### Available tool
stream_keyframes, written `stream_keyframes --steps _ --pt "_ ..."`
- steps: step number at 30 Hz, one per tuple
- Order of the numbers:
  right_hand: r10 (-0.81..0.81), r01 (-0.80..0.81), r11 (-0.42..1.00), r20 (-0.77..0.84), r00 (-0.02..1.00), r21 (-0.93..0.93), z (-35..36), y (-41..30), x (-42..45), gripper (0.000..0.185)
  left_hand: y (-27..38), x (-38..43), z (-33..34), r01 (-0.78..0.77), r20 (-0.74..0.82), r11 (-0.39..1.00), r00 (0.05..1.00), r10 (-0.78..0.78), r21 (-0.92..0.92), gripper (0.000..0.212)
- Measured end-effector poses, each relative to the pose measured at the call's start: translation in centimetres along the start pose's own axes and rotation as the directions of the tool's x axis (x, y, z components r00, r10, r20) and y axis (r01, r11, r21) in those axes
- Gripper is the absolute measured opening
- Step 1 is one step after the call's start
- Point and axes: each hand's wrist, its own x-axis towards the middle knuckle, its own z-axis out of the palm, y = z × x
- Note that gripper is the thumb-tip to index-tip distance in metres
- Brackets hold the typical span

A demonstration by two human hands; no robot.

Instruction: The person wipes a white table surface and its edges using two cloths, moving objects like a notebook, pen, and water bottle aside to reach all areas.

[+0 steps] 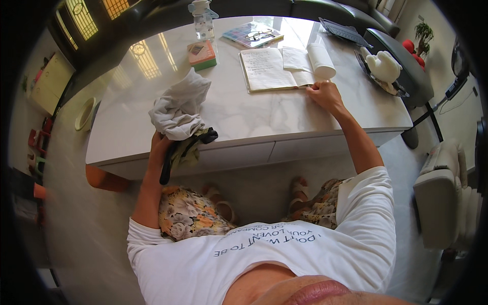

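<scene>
My left hand (162, 142) grips a bundle at the table's front edge. On top of the bundle is a crumpled light grey cloth (179, 108); below it hangs an olive-green cloth (185, 150) with black bands. Curled fingers of my right hand (326, 94) rest at the lower right corner of an open notebook (265, 72) with handwriting on its left page. Whether they pinch the corner or something small is not clear. A loose white paper sheet (295, 59) lies across the right page. Against that page's far side lies a white paper roll (321, 61).
The marble-patterned table (244, 114) also bears an orange-and-green box (202, 55), a clear water bottle (202, 23), a colourful flat case (249, 34) under eyeglasses (261, 35), a dark keyboard-like object (345, 32) and a dark tray (364, 66) with a white figurine (383, 66).
</scene>
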Motion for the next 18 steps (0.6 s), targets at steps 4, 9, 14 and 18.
stream_keyframes --steps 4,9,14,18 --pt "0.1 -0.161 0.974 0.335 0.937 0.158 -2.0 1.1 -2.0 0.025 -1.2 0.7 -1.3 -0.01 -0.014 0.995 1.0 0.011 0.095 0.046" --pt "0.084 -0.305 0.87 0.491 0.867 0.388 -8.1 1.8 -8.2 0.023 -1.1 0.4 -1.2 -0.036 0.001 0.998 0.999 0.036 0.057 0.058" --pt "-0.034 -0.341 0.598 0.448 0.893 0.725 -9.6 2.5 -10.4 0.022 -1.4 0.3 -1.2 -0.033 0.03 0.999 0.999 0.034 -0.025 0.059" --pt "0.058 -0.323 0.7 0.401 0.914 0.636 -7.3 1.6 -7.5 0.025 -1.1 0.5 -1.0 -0.017 0.042 1.0 0.999 0.016 0.014 0.061"
